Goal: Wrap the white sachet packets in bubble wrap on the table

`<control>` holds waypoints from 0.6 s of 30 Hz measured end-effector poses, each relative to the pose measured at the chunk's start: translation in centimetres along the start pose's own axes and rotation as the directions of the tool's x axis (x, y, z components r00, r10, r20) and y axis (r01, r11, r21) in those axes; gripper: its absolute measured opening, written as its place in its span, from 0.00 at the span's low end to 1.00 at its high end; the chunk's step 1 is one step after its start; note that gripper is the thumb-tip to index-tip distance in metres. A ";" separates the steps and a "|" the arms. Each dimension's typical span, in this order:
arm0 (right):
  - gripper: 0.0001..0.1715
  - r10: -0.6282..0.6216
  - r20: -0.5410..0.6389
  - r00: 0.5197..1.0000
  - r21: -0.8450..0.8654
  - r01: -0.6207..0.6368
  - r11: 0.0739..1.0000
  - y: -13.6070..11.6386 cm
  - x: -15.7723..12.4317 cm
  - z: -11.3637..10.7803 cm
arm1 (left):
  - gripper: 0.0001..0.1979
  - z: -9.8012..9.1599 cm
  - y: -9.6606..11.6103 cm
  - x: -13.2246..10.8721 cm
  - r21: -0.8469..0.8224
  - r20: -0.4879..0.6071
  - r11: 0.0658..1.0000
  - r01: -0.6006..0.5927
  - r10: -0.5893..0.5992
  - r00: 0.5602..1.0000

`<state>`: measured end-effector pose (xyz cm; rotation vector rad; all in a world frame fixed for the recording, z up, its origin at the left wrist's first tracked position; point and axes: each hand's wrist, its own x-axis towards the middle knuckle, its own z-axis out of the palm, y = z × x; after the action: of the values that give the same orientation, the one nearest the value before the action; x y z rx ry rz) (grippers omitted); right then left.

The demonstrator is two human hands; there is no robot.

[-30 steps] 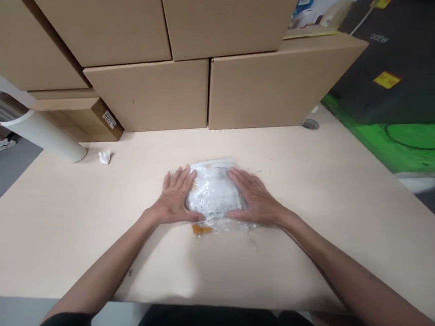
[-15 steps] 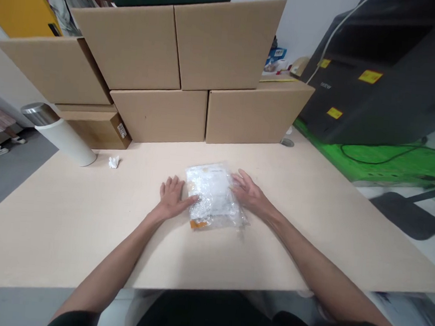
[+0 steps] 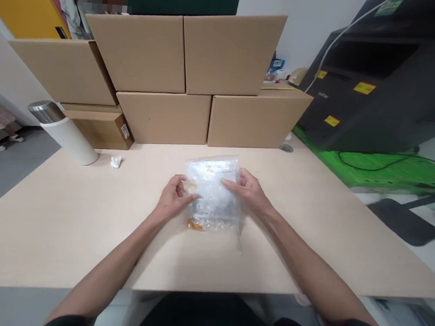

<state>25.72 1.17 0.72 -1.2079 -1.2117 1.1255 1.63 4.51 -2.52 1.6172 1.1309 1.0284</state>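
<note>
A clear plastic bag point(image 3: 212, 192) with white contents and an orange bit at its near edge is in the middle of the pale wooden table point(image 3: 66, 221). My left hand point(image 3: 173, 198) grips the bag's left edge with thumb and fingers. My right hand point(image 3: 248, 189) holds its right edge, fingers laid across the top. The bag's far end is tilted up off the table between both hands.
Several cardboard boxes point(image 3: 194, 76) are stacked along the table's far edge. A white tumbler with a steel lid point(image 3: 64, 132) and a crumpled white paper scrap point(image 3: 115, 161) sit at the far left. A black machine point(image 3: 382, 80) on a green base stands to the right. A person point(image 3: 87, 2) is behind the boxes.
My hands went from pressing flat on the bag to gripping its two sides and tilting it up. The view has pulled back and up.
</note>
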 end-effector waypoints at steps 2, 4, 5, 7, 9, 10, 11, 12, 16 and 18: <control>0.26 0.078 0.123 0.989 0.147 -0.096 0.985 -0.6 -0.1 0.5 | 0.26 -0.8 0.6 0.0 -0.058 0.134 0.997 0.045 -0.037 0.990; 0.22 0.110 0.187 0.976 0.173 -0.143 0.974 -0.5 -0.3 0.8 | 0.26 -1.5 1.2 0.0 -0.144 0.283 0.980 0.134 -0.088 0.955; 0.20 0.115 0.202 0.973 0.170 -0.150 0.974 -0.3 -0.4 0.7 | 0.28 -1.8 1.4 0.1 -0.186 0.327 0.965 0.183 -0.115 0.938; 0.19 0.115 0.228 0.967 0.160 -0.154 0.975 0.2 -0.6 0.5 | 0.30 -2.1 1.6 0.3 -0.257 0.330 0.934 0.246 -0.155 0.931; 0.20 0.116 0.272 0.955 0.148 -0.161 0.976 0.7 -0.8 0.3 | 0.28 -2.0 1.7 0.4 -0.342 0.269 0.911 0.231 -0.141 0.953; 0.21 0.117 0.294 0.948 0.141 -0.164 0.976 0.9 -0.9 0.1 | 0.29 -1.9 1.7 0.4 -0.385 0.232 0.901 0.199 -0.114 0.966; 0.23 0.112 0.315 0.942 0.138 -0.162 0.977 1.2 -0.9 0.0 | 0.30 -1.7 1.8 0.4 -0.421 0.193 0.893 0.160 -0.085 0.978; 0.25 0.102 0.323 0.941 0.142 -0.155 0.978 1.3 -0.8 -0.1 | 0.32 -1.4 2.0 0.3 -0.451 0.151 0.884 0.123 -0.060 0.987; 0.39 0.113 0.279 0.954 0.178 -0.167 0.970 1.9 -0.6 0.1 | 0.36 -0.7 2.0 0.3 -0.513 0.021 0.857 0.059 -0.056 0.998; 0.36 0.162 0.284 0.945 0.195 -0.223 0.955 2.0 -0.8 0.5 | 0.36 -0.3 1.3 0.5 -0.513 -0.002 0.856 0.058 -0.068 0.998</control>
<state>25.18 0.50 -1.33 -1.0413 -1.1410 1.5691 1.77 4.79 -1.11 1.1346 0.8190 1.1843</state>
